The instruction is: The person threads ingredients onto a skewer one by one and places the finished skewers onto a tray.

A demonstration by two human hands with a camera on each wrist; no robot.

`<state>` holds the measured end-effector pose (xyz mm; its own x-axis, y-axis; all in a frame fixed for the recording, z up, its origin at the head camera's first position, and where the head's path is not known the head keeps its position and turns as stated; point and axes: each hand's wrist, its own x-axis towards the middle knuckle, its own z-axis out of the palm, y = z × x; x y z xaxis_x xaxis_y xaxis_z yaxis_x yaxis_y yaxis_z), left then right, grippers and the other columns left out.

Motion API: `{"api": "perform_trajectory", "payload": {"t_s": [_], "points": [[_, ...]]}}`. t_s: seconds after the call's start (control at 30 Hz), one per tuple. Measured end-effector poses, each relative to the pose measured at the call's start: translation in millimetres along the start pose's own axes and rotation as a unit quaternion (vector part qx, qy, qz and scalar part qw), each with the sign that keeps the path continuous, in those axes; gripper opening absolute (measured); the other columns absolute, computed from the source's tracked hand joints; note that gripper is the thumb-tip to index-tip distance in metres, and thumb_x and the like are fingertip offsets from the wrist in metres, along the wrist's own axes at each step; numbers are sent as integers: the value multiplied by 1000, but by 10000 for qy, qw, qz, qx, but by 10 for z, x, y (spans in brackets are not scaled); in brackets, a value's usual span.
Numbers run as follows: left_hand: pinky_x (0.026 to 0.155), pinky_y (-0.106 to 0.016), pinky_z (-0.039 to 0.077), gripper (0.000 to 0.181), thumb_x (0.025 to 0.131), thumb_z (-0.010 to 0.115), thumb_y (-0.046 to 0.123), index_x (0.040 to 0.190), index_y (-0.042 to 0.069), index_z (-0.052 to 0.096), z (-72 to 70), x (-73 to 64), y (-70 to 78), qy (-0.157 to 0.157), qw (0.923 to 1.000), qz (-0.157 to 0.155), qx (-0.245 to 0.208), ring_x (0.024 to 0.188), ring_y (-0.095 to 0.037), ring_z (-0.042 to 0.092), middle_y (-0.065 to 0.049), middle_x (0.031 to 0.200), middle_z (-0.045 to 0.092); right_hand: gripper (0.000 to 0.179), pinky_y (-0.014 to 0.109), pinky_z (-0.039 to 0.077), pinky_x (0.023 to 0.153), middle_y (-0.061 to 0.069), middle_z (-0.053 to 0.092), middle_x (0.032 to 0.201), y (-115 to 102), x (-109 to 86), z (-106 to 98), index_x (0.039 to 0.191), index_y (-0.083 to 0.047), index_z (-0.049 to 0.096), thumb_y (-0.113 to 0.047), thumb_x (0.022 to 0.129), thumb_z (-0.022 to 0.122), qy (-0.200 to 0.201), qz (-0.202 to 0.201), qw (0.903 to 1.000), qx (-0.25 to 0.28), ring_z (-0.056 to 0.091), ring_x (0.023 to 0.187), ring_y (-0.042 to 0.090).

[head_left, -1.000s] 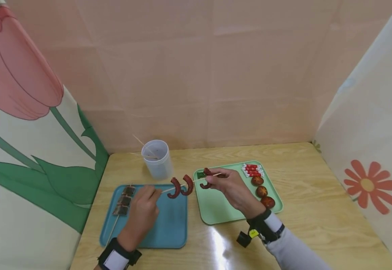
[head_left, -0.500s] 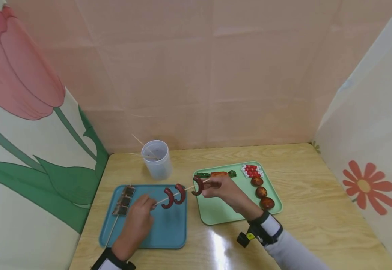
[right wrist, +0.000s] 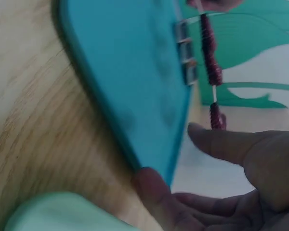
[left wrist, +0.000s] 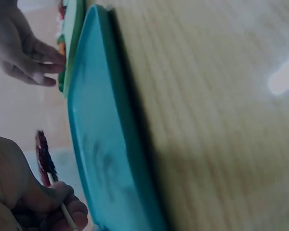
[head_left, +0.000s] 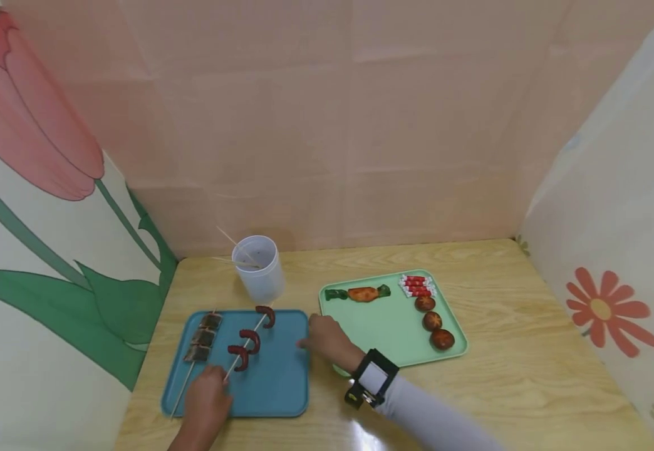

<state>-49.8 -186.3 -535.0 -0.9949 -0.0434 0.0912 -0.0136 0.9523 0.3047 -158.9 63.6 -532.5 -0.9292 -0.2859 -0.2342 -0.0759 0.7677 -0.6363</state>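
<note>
My left hand (head_left: 207,396) pinches the lower end of a wooden skewer (left wrist: 67,215) over the blue tray (head_left: 282,394). Three curved reddish-brown sausage pieces (head_left: 250,341) are threaded along it, the last one near the far tip. In the right wrist view these sausage pieces (right wrist: 209,53) hang above the tray surface. My right hand (head_left: 329,341) is off the skewer, by the tray's right edge, its thumb and fingers apart and holding nothing. At the tray's left lies another skewer with dark, flat square pieces (head_left: 203,338).
A green tray (head_left: 372,341) on the right holds red-and-white sticks (head_left: 417,286), several round brown mushroom-like pieces (head_left: 431,321) and an orange piece with green ends (head_left: 363,294). Behind the blue tray stands a whitish cup (head_left: 265,275) with thin sticks. Patterned walls enclose the table.
My right hand has let go of the skewer's tip and moved left and down. The left hand has lowered the skewer over the blue tray and turned its tip away from me.
</note>
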Motion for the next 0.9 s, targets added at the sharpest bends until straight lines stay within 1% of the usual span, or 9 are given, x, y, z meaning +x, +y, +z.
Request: {"api": "perform_trajectory", "payload": {"t_s": [0.1,0.17,0.33,0.4,0.47,0.57,0.63,0.7,0.9], "points": [[55,-43,53,10,77,75,-8,77,-3,67,33,-22,-40,-228,9994,-252,0,64,-29,65,-11,72,62,38,28,43,52,6,55,74,-2,91,139,99,6,62,-20,82,85,141,50,9995,-260,52,63,17],[53,-44,52,10,76,74,-8,75,-4,66,56,-27,-63,-264,9992,-308,-35,62,-30,64,-11,70,61,32,29,43,51,6,53,74,2,128,190,97,7,61,-11,81,82,262,13,9993,-265,51,63,18],[51,-44,49,12,73,74,-8,71,-3,63,89,-25,-98,-366,9985,-404,12,59,-29,63,-11,66,59,7,29,42,50,9,52,74,11,175,249,84,4,59,6,82,65,469,-38,9978,-468,50,62,20],[51,-44,49,14,70,73,-9,68,-2,61,94,-24,-108,-441,9981,-422,79,59,-28,62,-11,65,58,7,28,40,49,7,50,72,25,187,266,79,1,58,8,81,61,501,24,9976,-467,48,60,19],[51,-44,48,14,68,72,-9,67,-1,60,98,-20,-119,-514,9975,-462,142,59,-29,62,-12,65,57,15,27,38,47,4,48,68,42,205,275,72,-2,55,9,80,61,514,87,9979,-395,47,57,17],[52,-46,48,14,65,71,-9,67,-2,60,100,-7,-135,-643,9963,-545,193,60,-32,63,-13,65,57,24,25,35,44,1,46,62,68,236,278,64,-8,51,9,76,62,449,261,9986,-37,46,51,15],[53,-46,49,12,67,72,-8,70,-4,61,104,8,-139,-757,9948,-626,271,61,-33,64,-14,66,59,29,24,35,42,0,48,58,80,259,279,61,-10,48,10,75,63,365,392,9985,127,47,48,14],[53,-47,50,12,68,74,-7,71,-4,62,106,17,-149,-788,9940,-660,373,62,-34,65,-14,67,60,30,23,35,41,1,50,57,88,272,278,61,-11,47,10,76,62,269,503,9980,264,49,47,14],[53,-46,50,13,72,74,-4,71,0,62,126,23,-180,-1011,9899,-782,621,61,-30,64,-11,65,61,28,23,37,41,3,55,57,87,277,278,62,-11,48,10,78,60,106,655,9963,551,53,46,15]]}}
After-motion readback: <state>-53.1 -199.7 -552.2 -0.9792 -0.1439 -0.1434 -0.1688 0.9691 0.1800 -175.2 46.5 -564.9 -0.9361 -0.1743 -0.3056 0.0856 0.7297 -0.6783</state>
